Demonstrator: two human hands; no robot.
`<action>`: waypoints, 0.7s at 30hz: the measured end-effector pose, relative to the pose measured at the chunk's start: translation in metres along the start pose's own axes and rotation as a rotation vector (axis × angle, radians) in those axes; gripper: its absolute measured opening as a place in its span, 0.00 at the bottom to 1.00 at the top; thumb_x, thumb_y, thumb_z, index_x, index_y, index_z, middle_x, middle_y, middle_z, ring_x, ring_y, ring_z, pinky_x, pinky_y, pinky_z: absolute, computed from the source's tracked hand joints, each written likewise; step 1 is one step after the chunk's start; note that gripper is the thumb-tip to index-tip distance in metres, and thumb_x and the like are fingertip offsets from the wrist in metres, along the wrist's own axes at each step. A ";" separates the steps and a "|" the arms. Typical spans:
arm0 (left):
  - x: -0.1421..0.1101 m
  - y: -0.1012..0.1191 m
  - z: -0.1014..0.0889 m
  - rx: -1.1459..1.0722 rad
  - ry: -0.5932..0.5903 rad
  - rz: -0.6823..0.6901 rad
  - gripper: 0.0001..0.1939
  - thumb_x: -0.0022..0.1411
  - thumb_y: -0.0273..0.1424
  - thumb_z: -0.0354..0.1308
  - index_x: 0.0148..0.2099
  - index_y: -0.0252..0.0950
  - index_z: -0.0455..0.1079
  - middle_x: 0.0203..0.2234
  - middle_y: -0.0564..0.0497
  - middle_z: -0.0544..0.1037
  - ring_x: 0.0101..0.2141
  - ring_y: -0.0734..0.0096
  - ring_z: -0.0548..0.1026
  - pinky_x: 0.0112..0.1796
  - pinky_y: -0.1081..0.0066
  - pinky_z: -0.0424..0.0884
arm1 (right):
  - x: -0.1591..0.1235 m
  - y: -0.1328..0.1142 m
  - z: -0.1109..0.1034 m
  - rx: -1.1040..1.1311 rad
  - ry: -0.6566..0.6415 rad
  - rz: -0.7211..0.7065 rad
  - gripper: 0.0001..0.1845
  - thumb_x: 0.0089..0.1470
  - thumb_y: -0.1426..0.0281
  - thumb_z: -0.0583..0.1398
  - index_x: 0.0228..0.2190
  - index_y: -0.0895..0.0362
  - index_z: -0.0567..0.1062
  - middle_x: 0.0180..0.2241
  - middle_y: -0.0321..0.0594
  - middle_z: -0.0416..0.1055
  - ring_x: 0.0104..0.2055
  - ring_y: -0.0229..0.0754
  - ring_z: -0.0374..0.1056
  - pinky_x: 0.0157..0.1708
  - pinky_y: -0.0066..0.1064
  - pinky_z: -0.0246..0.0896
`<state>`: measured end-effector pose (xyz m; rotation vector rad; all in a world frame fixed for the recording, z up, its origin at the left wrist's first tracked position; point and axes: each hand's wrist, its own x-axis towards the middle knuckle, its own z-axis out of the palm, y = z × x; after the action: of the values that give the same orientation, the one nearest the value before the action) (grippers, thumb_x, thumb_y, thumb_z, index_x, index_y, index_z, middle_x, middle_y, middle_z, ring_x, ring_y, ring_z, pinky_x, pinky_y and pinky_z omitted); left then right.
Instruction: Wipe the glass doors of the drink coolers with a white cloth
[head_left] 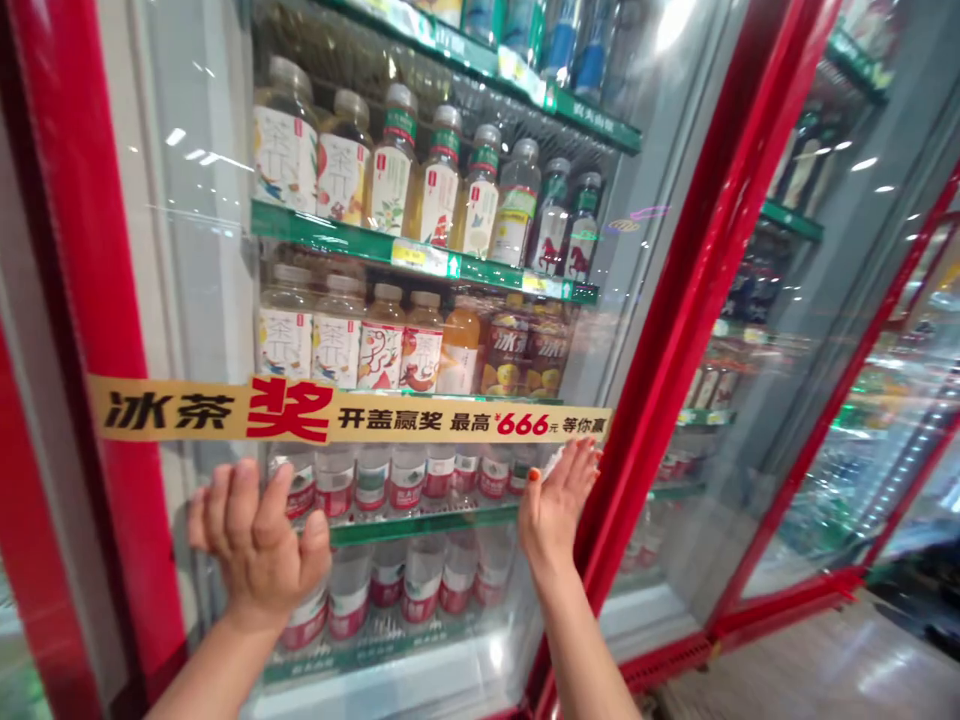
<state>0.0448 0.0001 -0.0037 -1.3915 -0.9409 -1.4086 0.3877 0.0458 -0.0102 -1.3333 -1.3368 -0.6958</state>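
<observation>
Cooler [705, 250], red-framed. Glass door [180, 300], directly before both hands. Shelves [330, 233], green-edged, behind the glass. Bottles [285, 150], upright, in rows. Strip [352, 425], yellow, lettered red and black, across the door above the left hand. Left hand [259, 550]: wide, fingers up and parted; contact with glass cannot be told. Right hand [555, 510]: flat, fingers straight, at the strip's right end. White scrap [553, 460], beside the right fingers; whether gripped, cannot be told.
</observation>
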 end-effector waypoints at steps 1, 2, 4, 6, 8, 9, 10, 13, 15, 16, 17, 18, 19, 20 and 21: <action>0.000 0.000 0.001 0.008 0.000 -0.001 0.43 0.71 0.31 0.59 0.82 0.39 0.51 0.82 0.45 0.50 0.81 0.54 0.48 0.81 0.48 0.45 | -0.011 -0.002 0.003 0.017 0.010 0.049 0.44 0.79 0.55 0.44 0.80 0.55 0.25 0.83 0.60 0.22 0.85 0.65 0.19 0.74 0.86 0.39; 0.000 0.000 0.002 0.017 -0.003 -0.002 0.42 0.71 0.31 0.59 0.82 0.38 0.51 0.82 0.44 0.50 0.81 0.52 0.49 0.81 0.47 0.45 | -0.025 -0.008 0.007 0.035 0.013 0.082 0.45 0.78 0.55 0.44 0.80 0.56 0.25 0.83 0.61 0.22 0.85 0.65 0.18 0.73 0.87 0.38; -0.001 0.000 0.003 0.033 -0.025 -0.002 0.43 0.71 0.31 0.60 0.82 0.36 0.50 0.82 0.42 0.49 0.81 0.50 0.48 0.80 0.44 0.45 | -0.058 -0.030 0.016 0.073 0.000 0.124 0.46 0.78 0.55 0.46 0.80 0.57 0.26 0.83 0.62 0.21 0.85 0.66 0.17 0.71 0.90 0.37; -0.001 -0.001 0.004 0.053 -0.076 -0.006 0.44 0.71 0.32 0.61 0.82 0.36 0.49 0.82 0.40 0.49 0.81 0.49 0.46 0.80 0.43 0.44 | -0.092 -0.056 0.028 0.112 -0.032 0.152 0.48 0.76 0.55 0.48 0.81 0.56 0.28 0.83 0.60 0.21 0.84 0.67 0.17 0.70 0.92 0.37; -0.002 -0.001 0.003 0.064 -0.133 -0.028 0.44 0.71 0.32 0.63 0.82 0.37 0.49 0.82 0.41 0.49 0.81 0.47 0.46 0.80 0.40 0.44 | -0.124 -0.079 0.038 0.141 -0.062 0.147 0.49 0.74 0.55 0.51 0.81 0.54 0.29 0.83 0.56 0.22 0.84 0.69 0.18 0.69 0.94 0.40; -0.002 -0.001 0.003 0.059 -0.157 -0.046 0.44 0.71 0.32 0.63 0.82 0.39 0.49 0.82 0.41 0.50 0.81 0.46 0.46 0.79 0.38 0.44 | -0.139 -0.089 0.043 0.150 -0.077 0.127 0.50 0.73 0.55 0.52 0.81 0.52 0.30 0.83 0.54 0.25 0.84 0.71 0.21 0.68 0.95 0.44; -0.002 -0.001 0.003 0.049 -0.179 -0.063 0.44 0.71 0.32 0.63 0.82 0.40 0.50 0.82 0.42 0.51 0.81 0.44 0.47 0.79 0.36 0.44 | -0.152 -0.097 0.046 0.157 -0.091 0.095 0.51 0.72 0.54 0.53 0.82 0.50 0.32 0.83 0.51 0.30 0.84 0.73 0.26 0.66 0.95 0.50; -0.001 0.000 0.002 0.017 -0.208 -0.091 0.43 0.72 0.34 0.62 0.83 0.43 0.50 0.81 0.43 0.54 0.81 0.43 0.48 0.78 0.32 0.44 | -0.190 -0.113 0.049 0.174 -0.157 -0.032 0.50 0.67 0.49 0.59 0.81 0.46 0.49 0.79 0.49 0.55 0.78 0.81 0.54 0.58 0.87 0.69; 0.000 0.001 0.003 0.010 -0.200 -0.097 0.43 0.73 0.35 0.60 0.83 0.46 0.48 0.81 0.44 0.54 0.81 0.46 0.48 0.78 0.34 0.44 | -0.211 -0.114 0.044 0.184 -0.287 -0.140 0.45 0.64 0.47 0.63 0.77 0.45 0.63 0.73 0.47 0.67 0.70 0.80 0.69 0.56 0.80 0.75; 0.001 0.001 0.003 0.008 -0.201 -0.100 0.43 0.73 0.35 0.59 0.83 0.47 0.46 0.81 0.45 0.53 0.81 0.48 0.47 0.79 0.35 0.43 | -0.220 -0.112 0.041 0.190 -0.361 -0.189 0.42 0.64 0.46 0.64 0.74 0.45 0.69 0.71 0.45 0.71 0.68 0.78 0.73 0.57 0.77 0.76; 0.002 0.002 0.003 0.003 -0.200 -0.101 0.44 0.72 0.35 0.59 0.84 0.49 0.46 0.81 0.46 0.53 0.81 0.49 0.47 0.79 0.36 0.43 | -0.227 -0.107 0.037 0.196 -0.424 -0.225 0.39 0.64 0.45 0.64 0.71 0.44 0.74 0.70 0.43 0.73 0.66 0.76 0.75 0.58 0.75 0.77; 0.004 0.002 0.002 -0.002 -0.201 -0.101 0.44 0.72 0.35 0.58 0.84 0.49 0.45 0.81 0.47 0.52 0.81 0.50 0.47 0.79 0.37 0.42 | -0.232 -0.100 0.034 0.202 -0.463 -0.245 0.36 0.64 0.44 0.64 0.68 0.42 0.76 0.69 0.41 0.74 0.66 0.74 0.75 0.58 0.73 0.77; 0.005 0.003 0.002 -0.005 -0.204 -0.100 0.45 0.72 0.35 0.59 0.84 0.50 0.44 0.82 0.48 0.51 0.81 0.50 0.46 0.79 0.37 0.42 | -0.233 -0.091 0.032 0.206 -0.469 -0.245 0.35 0.65 0.43 0.64 0.67 0.41 0.78 0.68 0.40 0.75 0.66 0.74 0.75 0.59 0.72 0.77; 0.006 0.003 0.001 -0.007 -0.208 -0.098 0.45 0.72 0.34 0.59 0.84 0.50 0.43 0.82 0.49 0.51 0.82 0.51 0.46 0.79 0.39 0.41 | -0.230 -0.080 0.030 0.202 -0.452 -0.223 0.36 0.66 0.42 0.62 0.68 0.42 0.76 0.68 0.43 0.75 0.68 0.75 0.73 0.60 0.74 0.75; 0.007 0.003 0.001 -0.007 -0.213 -0.095 0.45 0.72 0.34 0.59 0.84 0.50 0.43 0.82 0.49 0.50 0.82 0.53 0.45 0.80 0.40 0.40 | -0.221 -0.069 0.029 0.189 -0.423 -0.186 0.38 0.68 0.43 0.60 0.72 0.46 0.72 0.70 0.50 0.73 0.71 0.78 0.69 0.61 0.78 0.71</action>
<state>0.0487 -0.0006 0.0030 -1.5414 -1.1529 -1.3525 0.2711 -0.0106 -0.2040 -1.2538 -1.8359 -0.4071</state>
